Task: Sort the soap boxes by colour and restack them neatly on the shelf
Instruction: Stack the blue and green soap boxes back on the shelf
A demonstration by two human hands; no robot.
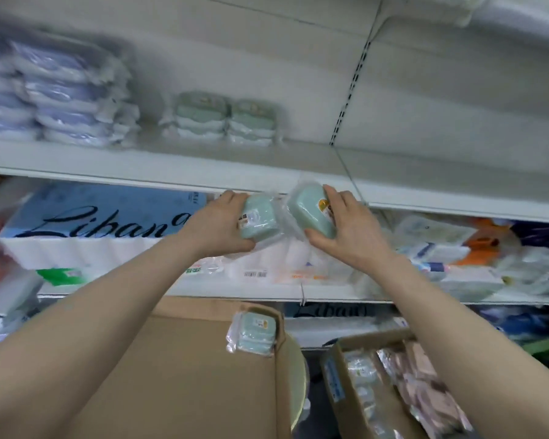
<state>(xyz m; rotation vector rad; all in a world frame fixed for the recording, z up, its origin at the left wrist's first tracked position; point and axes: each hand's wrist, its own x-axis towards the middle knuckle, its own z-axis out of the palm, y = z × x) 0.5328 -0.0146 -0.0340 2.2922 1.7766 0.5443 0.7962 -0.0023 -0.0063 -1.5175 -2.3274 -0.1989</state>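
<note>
Just below the front edge of the upper shelf I hold two pale green soap boxes, each in a clear wrapper. My left hand grips the left green box, fingers curled over its far side and hiding part of it. My right hand grips the right green box, which is tilted, with my thumb under its near end. The two boxes nearly meet, and their wrappers seem to touch. Each has a small sticker too blurred to read. On the shelf behind stand two stacks of green boxes side by side, smeared by blur so I cannot count the layers surely. To their left are stacks of lavender boxes, the outermost cut off by the frame. Below my arms a small pile of green boxes rests on a closed cardboard box, and an open carton to the right holds wrapped pinkish packs, indistinct. On the lower shelf a blue pack reads "Liban", its ending hidden by my left wrist.
</note>
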